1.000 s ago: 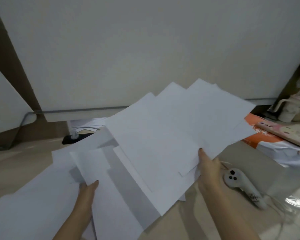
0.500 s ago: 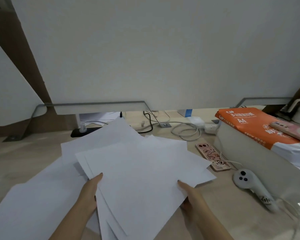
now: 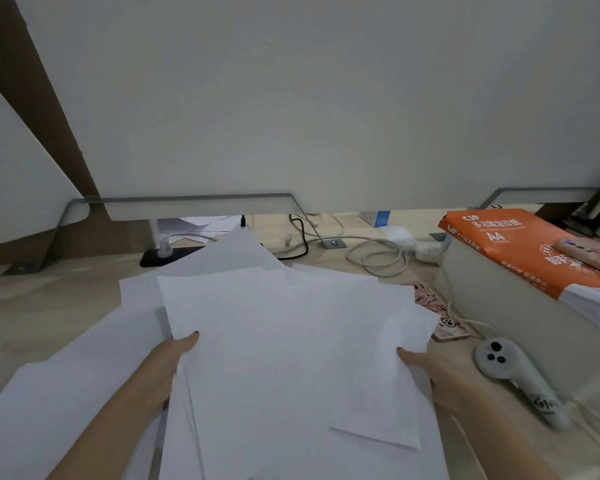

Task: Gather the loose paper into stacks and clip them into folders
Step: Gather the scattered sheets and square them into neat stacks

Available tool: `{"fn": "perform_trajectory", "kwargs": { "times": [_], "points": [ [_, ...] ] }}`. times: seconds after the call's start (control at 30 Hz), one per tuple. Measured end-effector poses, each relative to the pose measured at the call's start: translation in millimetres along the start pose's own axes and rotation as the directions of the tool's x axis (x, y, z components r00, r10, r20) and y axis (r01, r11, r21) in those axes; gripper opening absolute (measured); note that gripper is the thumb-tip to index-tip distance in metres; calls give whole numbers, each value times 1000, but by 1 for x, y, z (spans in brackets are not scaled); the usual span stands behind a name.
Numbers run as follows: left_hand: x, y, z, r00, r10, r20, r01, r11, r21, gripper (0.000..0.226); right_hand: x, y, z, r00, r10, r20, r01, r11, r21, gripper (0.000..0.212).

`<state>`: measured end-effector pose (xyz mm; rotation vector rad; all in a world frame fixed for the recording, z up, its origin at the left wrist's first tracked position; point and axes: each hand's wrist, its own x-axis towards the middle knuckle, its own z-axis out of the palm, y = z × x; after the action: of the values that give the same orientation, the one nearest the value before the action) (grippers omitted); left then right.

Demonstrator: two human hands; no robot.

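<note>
The left hand [image 3: 168, 362] and right hand [image 3: 426, 370] are shown with forearms bared to the frame's edge. Dark polish is worn on both visible thumbnails.

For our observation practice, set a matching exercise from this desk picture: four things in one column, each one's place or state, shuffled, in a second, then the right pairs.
Things:
1. loose sheets
2. orange A4 ream
3. white controller
4. coiled white cable

Places or states:
A. far side of the desk, near the partition
B. has a pink phone lying on it
C. gripped between left hand and right hand
D. on the desk, right of the right hand

Pairs: 1-C; 2-B; 3-D; 4-A
</note>
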<state>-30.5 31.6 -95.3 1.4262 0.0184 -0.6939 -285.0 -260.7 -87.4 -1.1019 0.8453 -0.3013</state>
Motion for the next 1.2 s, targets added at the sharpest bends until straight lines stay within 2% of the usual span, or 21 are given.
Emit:
{"fn": "perform_trajectory", "kwargs": {
  "times": [0.1, 0.2, 0.37, 0.5, 0.6, 0.77, 0.8, 0.9, 1.0, 1.03, 1.13, 1.2],
  "points": [
    [-4, 2, 1, 996, -40, 84, 37, 999, 28, 30, 7, -8, 5, 994, 16, 105, -6, 996, -91, 16],
    [-8, 2, 3, 991, -74, 115, 72, 997, 25, 28, 16, -10, 14, 992, 49, 120, -28, 984, -173, 22],
    [-11, -1, 9, 985, -66, 156, 53, 995, 89, 27, 34, -4, 30, 997, -17, 79, 35, 972, -234, 65],
    [-11, 6, 10, 986, -36, 163, 16, 992, 122, 30, 42, -14, 38, 985, 22, 169, 23, 965, -260, 55],
    [-9, 9, 4, 977, -28, 210, 9, 996, 91, 37, 50, -24, 33, 969, 80, 233, -10, 958, -285, 59],
    [-9, 10, 1, 965, -29, 260, 22, 999, 30, 32, 56, -27, 31, 949, 121, 291, -46, 967, -252, 49],
    [-10, 12, 0, 959, -38, 280, 32, 999, 25, 36, 56, -27, 31, 942, 116, 316, -37, 968, -247, 50],
    [-10, 17, -6, 942, -89, 324, 75, 996, 55, 76, 54, -30, 35, 918, 117, 378, -11, 962, -272, 47],
    [-10, 20, -10, 950, -79, 303, 74, 997, 27, 90, 54, -36, 32, 910, 132, 393, -9, 954, -299, 46],
    [-9, 20, -9, 957, -71, 280, 68, 997, 21, 85, 54, -38, 30, 908, 137, 395, -17, 957, -291, 46],
    [-9, 20, -5, 975, -41, 219, 52, 998, -46, 39, 54, -38, 21, 905, 161, 394, -62, 965, -254, 59],
    [-8, 19, -2, 982, -32, 186, 44, 997, -63, 29, 53, -32, 17, 889, 167, 426, -100, 979, -175, 70]
  ]
}}
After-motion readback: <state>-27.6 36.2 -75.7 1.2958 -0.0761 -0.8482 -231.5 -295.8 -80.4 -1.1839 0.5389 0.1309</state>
